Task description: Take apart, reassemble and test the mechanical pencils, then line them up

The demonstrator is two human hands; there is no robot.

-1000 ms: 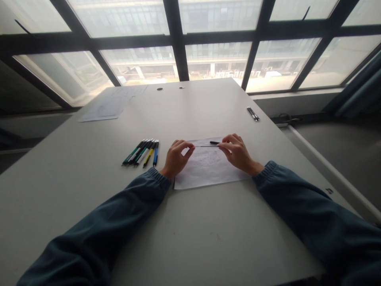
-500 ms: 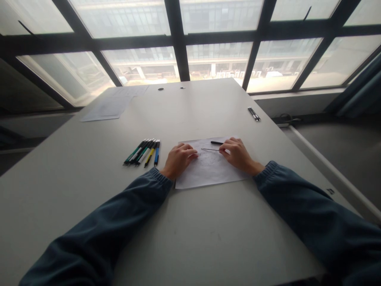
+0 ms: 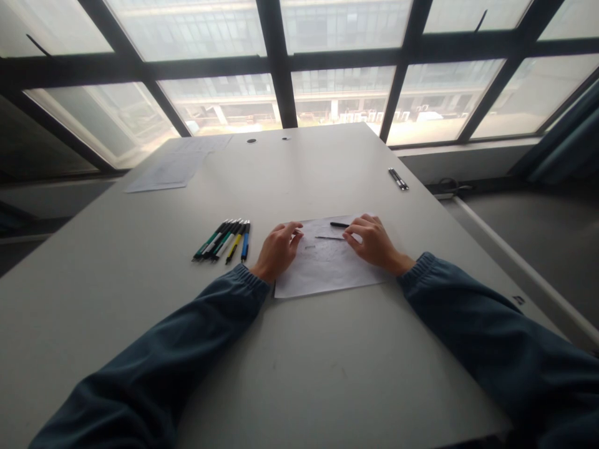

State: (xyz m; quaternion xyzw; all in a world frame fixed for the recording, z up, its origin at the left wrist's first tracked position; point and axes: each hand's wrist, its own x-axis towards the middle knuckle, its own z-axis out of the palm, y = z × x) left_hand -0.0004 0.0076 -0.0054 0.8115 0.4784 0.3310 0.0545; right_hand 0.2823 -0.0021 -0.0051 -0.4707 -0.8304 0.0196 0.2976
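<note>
On the white table (image 3: 299,349), a sheet of paper (image 3: 337,271) is laid flat, partly covered by both hands. By the right hand (image 3: 373,244), one end of a thin rod (image 3: 330,237) is pinched between the thumb and fingertips, and its other end is pointed to the left, over the paper. Just beyond the rod, a black tube (image 3: 339,224) is seen near the same fingers. The left hand (image 3: 277,249) is placed over the left edge of the paper, with the fingers bent; whether something small is held there cannot be told. A small piece (image 3: 310,247) is seen on the paper, between the hands. To the left, coloured pens (image 3: 223,242) are arranged side by side. Farther away, dark pens (image 3: 398,179) are placed near the right edge.
</note>
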